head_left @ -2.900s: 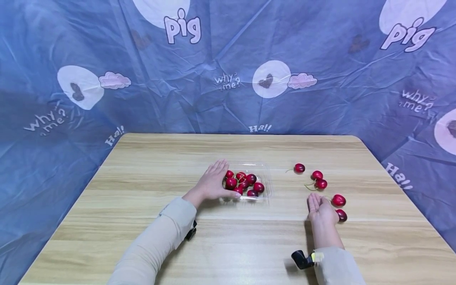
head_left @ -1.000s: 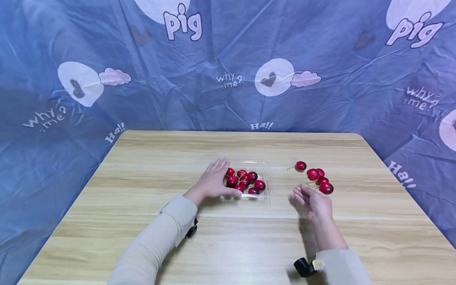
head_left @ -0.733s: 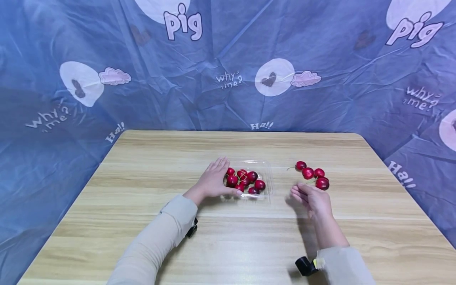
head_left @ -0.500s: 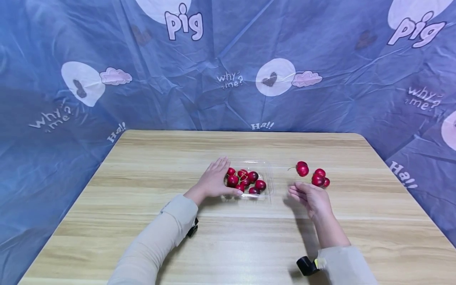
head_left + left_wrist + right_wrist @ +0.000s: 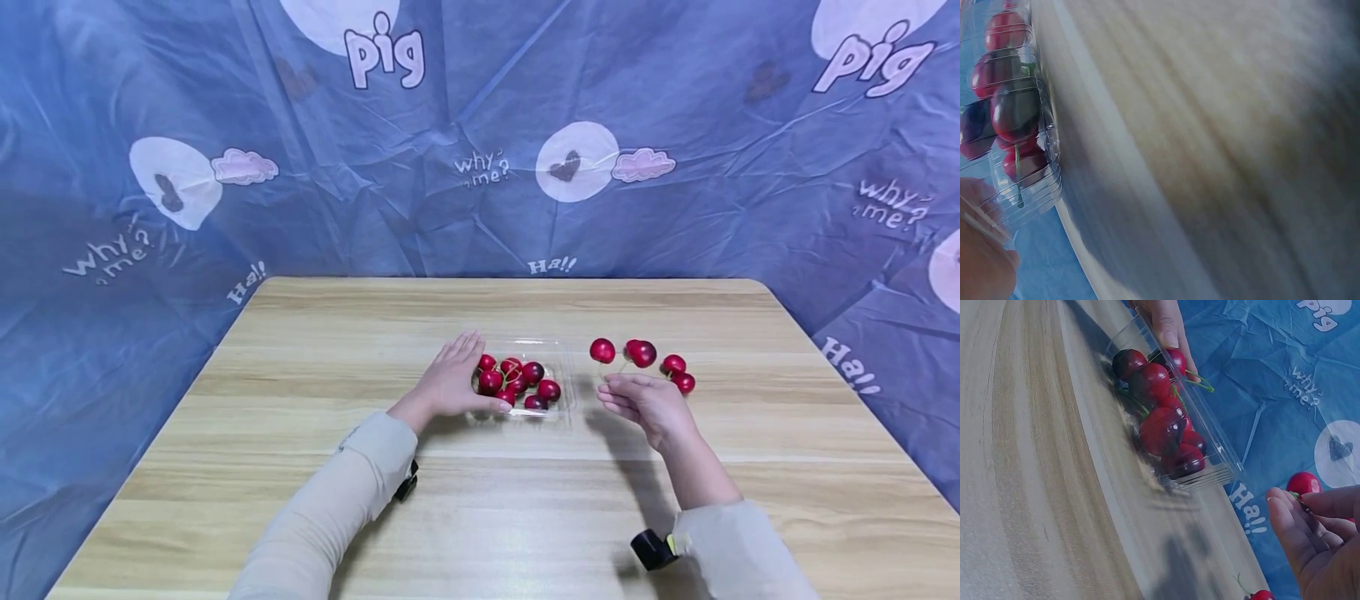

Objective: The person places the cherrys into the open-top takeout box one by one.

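My left hand (image 5: 448,385) grips the left end of a clear plastic box (image 5: 562,354), thumb along the near side and fingers at the far side. Several red cherries (image 5: 549,390) with green stems lie in the box. To its right, my right hand (image 5: 651,404) pinches the stems of two cherries between thumb and fingertips. One held cherry (image 5: 602,350) hangs at the left, the other (image 5: 645,354) at the right, above the table. The right wrist view shows a pinched stem (image 5: 1297,497) and a red cherry (image 5: 1304,482) behind the fingertips.
Beyond the right-hand held cherry, a loose cherry (image 5: 632,347) is partly hidden. Two more cherries (image 5: 673,364) lie together farther right. The wooden table (image 5: 337,333) ends at a blue printed cloth (image 5: 480,225).
My right hand has taken up two cherries from the table's right side by their stems and moved them left and away, towards the box. The left hand stays at the box.
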Available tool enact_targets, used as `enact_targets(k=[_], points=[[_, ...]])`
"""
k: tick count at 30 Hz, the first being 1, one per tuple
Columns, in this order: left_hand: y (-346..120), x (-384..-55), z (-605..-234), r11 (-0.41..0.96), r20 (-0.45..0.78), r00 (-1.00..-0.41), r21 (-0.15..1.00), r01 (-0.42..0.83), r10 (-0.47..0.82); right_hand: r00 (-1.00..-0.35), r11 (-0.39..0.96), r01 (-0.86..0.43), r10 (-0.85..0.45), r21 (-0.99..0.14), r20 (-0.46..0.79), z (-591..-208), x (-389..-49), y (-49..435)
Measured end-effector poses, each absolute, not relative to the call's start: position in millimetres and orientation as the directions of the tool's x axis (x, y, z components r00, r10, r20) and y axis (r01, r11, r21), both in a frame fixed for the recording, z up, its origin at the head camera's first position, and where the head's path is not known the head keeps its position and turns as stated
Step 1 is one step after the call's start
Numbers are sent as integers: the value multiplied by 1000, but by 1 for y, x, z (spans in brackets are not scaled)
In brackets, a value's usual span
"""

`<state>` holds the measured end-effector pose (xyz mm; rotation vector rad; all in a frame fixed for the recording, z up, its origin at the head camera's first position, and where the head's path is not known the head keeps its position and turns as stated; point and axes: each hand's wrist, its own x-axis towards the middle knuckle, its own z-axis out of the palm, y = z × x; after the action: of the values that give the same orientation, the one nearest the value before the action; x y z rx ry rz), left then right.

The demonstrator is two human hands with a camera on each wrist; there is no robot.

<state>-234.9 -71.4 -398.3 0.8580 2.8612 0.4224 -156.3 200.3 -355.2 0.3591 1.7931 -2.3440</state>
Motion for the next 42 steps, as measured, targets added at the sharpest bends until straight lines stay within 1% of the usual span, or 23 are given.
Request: enact_targets(k=[5,16,26,37,42], points=[[-72,-234,-397,802,-51,-834,312,509,549,-962,-193,269,-20,-944,-271,-354,-160,197],[-71,-235,-398,803,-58,-832,307,511,552,-967,-100,253,-60,-962,-248,-355,-168,187],[-71,-235,-398,807,-57,-832,289,515,552,-962,-26,242,-140,-970,-236,-354,-176,181],[-72,-234,-397,805,-63,-830,295,514,553,-949,178,228,-182,-957,-259,-358,-187,171],[-72,-234,-396,805,-65,-832,306,509,551,-943,233,228,-191,-945,-274,-357,-193,169]])
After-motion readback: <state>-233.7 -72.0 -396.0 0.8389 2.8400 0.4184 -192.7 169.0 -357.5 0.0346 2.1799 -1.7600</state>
